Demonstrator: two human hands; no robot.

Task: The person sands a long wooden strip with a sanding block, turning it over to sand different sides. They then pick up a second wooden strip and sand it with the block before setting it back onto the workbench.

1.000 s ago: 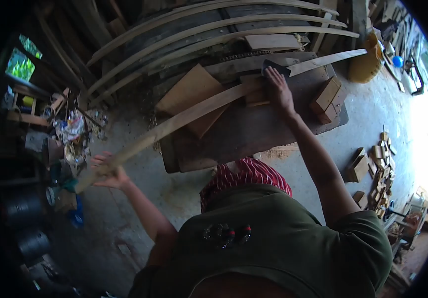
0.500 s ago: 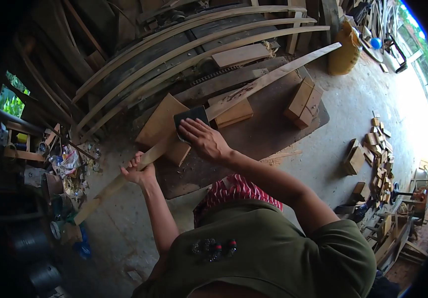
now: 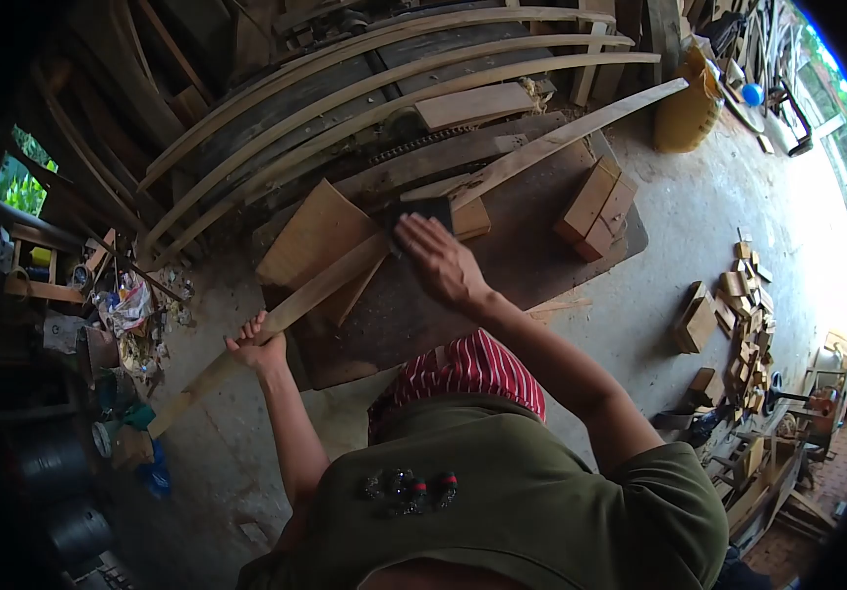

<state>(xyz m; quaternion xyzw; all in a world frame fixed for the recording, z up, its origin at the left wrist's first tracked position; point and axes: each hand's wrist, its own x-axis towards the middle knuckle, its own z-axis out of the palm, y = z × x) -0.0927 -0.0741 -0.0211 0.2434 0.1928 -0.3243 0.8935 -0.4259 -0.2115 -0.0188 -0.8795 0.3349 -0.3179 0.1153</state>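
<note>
A long, slightly curved wooden strip point(image 3: 330, 278) runs diagonally from the lower left to the upper right across the dark workbench top point(image 3: 522, 261). My left hand point(image 3: 258, 346) is closed around its near-left part, beyond the bench edge. My right hand point(image 3: 446, 267) lies with fingers extended over a black square of sandpaper point(image 3: 433, 208), holding it against the strip's middle; the palm hides part of both. Beneath the strip are a wide wooden board point(image 3: 310, 241) and a wooden block point(image 3: 472, 219). Dark marks show on the strip just beyond the sandpaper.
Several curved strips point(image 3: 394, 87) lie across the machine table at the back. Two wooden blocks point(image 3: 595, 208) sit at the bench's right. A yellow sack point(image 3: 687, 113) stands behind. Wood offcuts point(image 3: 738, 295) are piled on the floor at right, and clutter point(image 3: 128, 305) lines the left.
My right hand and the sandpaper have slid along the strip, away to the upper right. My left hand, still gripping, has shifted slightly left, and the wide board sits at a different angle.
</note>
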